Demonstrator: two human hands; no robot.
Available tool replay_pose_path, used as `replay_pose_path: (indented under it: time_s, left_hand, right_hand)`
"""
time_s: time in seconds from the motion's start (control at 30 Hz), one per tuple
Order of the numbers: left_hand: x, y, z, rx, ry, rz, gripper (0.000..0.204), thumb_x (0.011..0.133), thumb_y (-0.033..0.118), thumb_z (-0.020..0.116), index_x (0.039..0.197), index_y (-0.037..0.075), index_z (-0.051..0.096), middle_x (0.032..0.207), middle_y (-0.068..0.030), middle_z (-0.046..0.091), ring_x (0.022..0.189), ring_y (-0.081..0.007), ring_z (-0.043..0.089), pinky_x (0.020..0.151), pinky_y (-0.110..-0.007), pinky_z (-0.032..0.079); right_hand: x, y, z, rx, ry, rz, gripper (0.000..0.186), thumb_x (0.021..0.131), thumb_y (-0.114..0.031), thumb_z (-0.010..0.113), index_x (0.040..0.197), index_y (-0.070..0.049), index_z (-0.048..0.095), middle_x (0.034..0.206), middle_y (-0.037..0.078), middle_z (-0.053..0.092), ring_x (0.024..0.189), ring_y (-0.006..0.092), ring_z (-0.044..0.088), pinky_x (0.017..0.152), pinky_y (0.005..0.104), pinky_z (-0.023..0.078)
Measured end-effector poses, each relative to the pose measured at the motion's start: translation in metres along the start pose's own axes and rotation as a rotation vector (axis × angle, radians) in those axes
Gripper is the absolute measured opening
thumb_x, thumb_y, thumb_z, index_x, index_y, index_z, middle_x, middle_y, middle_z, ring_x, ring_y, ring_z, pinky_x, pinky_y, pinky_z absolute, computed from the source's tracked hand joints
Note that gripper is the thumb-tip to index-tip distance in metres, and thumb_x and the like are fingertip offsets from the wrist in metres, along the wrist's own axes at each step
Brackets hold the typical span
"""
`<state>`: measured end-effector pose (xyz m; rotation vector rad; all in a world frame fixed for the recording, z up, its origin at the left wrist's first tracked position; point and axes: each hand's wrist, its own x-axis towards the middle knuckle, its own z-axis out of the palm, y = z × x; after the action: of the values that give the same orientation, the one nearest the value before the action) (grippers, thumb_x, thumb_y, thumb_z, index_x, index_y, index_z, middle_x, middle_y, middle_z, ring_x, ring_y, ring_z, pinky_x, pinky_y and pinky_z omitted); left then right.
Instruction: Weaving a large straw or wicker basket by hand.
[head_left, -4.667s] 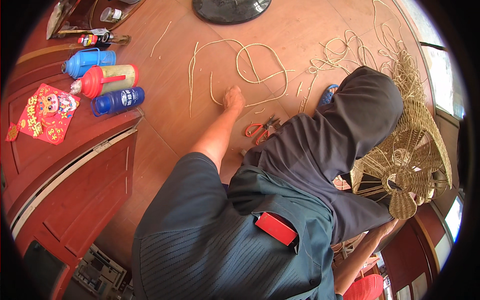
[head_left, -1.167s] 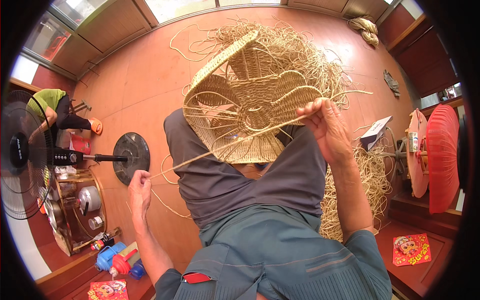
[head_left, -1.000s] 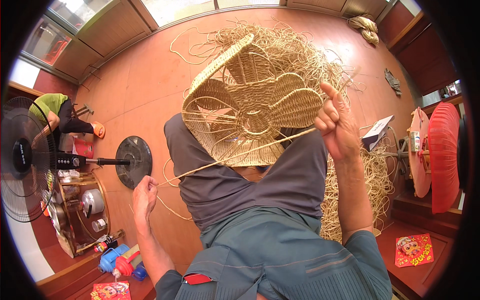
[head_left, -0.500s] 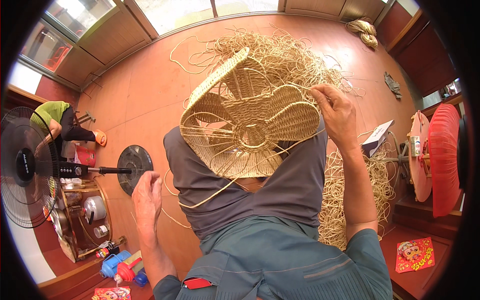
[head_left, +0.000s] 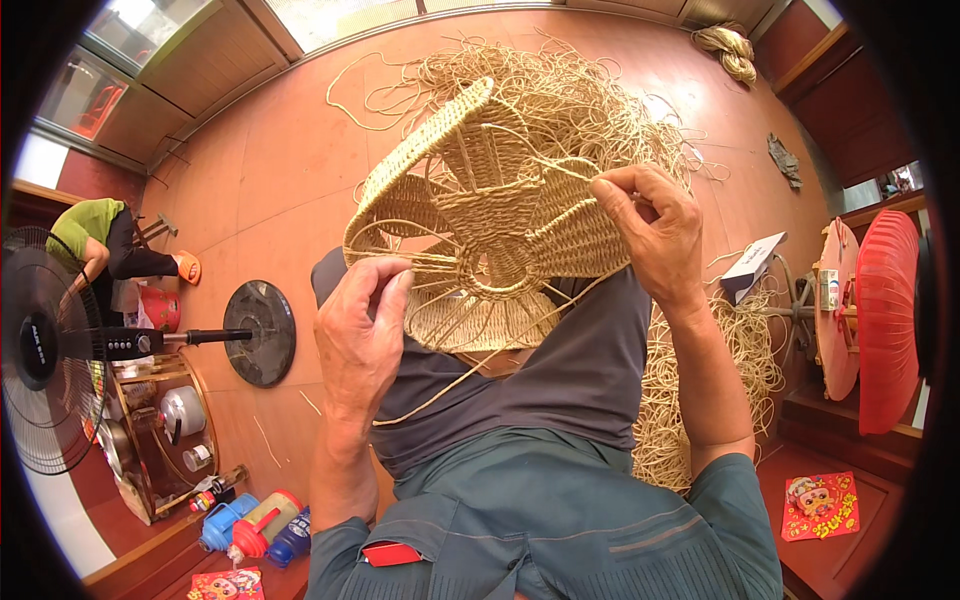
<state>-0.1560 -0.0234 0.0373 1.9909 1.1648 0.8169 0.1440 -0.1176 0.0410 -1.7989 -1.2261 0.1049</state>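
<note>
Wickerwork [head_left: 485, 215], straw-coloured and flower-shaped with petal-like panels and a raised curved rim, lies across the dark grey cloth trousers [head_left: 560, 395]. From my remote seat, I judge the lap serves as its bench, leaving both hands free. My right hand [head_left: 655, 230] has thumb and forefinger pinched together at the right side, apparently on a thin straw-coloured fibre cord [head_left: 568, 170], perhaps to keep it in line. My left hand [head_left: 358, 325] sits at the near left side, thumb and forefinger close together beside spoke-like strands [head_left: 432, 262]; whether they grip one I cannot tell. One loose pale strand [head_left: 440, 395] trails nearer over the left thigh. A tangled straw-coloured fibre heap [head_left: 570, 90] lies beyond on the reddish-brown tiled floor [head_left: 270, 170], probably left there to stay off the lap.
</note>
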Motion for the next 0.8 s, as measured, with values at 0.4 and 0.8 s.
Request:
replay_pose_path:
  time_s: [0.4, 0.8]
  left_hand:
    - [0.047, 0.016, 0.044, -0.102, 0.065, 0.204, 0.029, 0.101, -0.001, 0.075, 0.129, 0.006, 0.072, 0.101, -0.008, 0.076, 0.079, -0.0158, 0.071, 0.074, -0.032, 0.059]
    - [0.077, 0.01, 0.076, 0.208, 0.148, 0.659, 0.082, 0.1, -0.005, 0.069, 0.173, 0.013, 0.035, 0.12, -0.0141, 0.081, 0.086, -0.0259, 0.081, 0.073, -0.037, 0.064]
  right_hand:
    - [0.006, -0.008, 0.031, -0.091, -0.002, -0.141, 0.016, 0.098, -0.023, 0.084, 0.094, -0.009, 0.079, 0.085, 0.004, 0.074, 0.072, 0.0173, 0.073, 0.065, 0.0339, 0.057]
    - [0.023, -0.002, 0.039, 0.132, -0.193, 0.068, 0.02, 0.098, -0.025, 0.082, 0.105, -0.006, 0.08, 0.1, 0.007, 0.077, 0.085, 0.0185, 0.073, 0.078, 0.0345, 0.059]
